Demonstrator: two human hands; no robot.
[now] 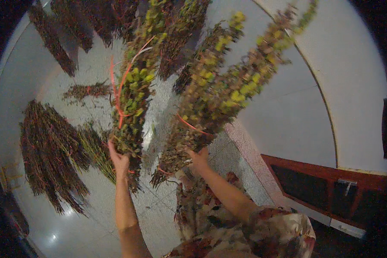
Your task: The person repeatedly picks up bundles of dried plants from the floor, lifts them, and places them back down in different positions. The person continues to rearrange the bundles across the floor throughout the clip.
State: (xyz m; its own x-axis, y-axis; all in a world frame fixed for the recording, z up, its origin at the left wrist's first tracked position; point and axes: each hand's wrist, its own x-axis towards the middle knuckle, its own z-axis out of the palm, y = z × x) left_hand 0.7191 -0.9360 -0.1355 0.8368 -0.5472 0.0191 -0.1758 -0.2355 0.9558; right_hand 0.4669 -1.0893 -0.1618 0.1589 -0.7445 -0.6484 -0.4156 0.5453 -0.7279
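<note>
My left hand [120, 160] grips the lower part of a long bundle of leafy dried stems [132, 103], with green-yellow leaves. An orange-red tie [120, 106] with long loose ends runs around that bundle. To its right, my right hand [198, 158] grasps a second leafy bundle [209, 93] near its stem end. This one forks into two branches at the top and has an orange-red band [193, 125] about its lower half. Most of my fingers are hidden by the foliage. Both bundles point away from me, and the right one looks blurred.
A dark bundle of stems [51, 154] lies on the tiled floor [100, 222] at left, beside a greener one [96, 151]. A small tied bunch [88, 90] lies beyond. More dark bundles [71, 25] spread along the far side. A wood-framed cabinet [309, 183] stands against the right wall.
</note>
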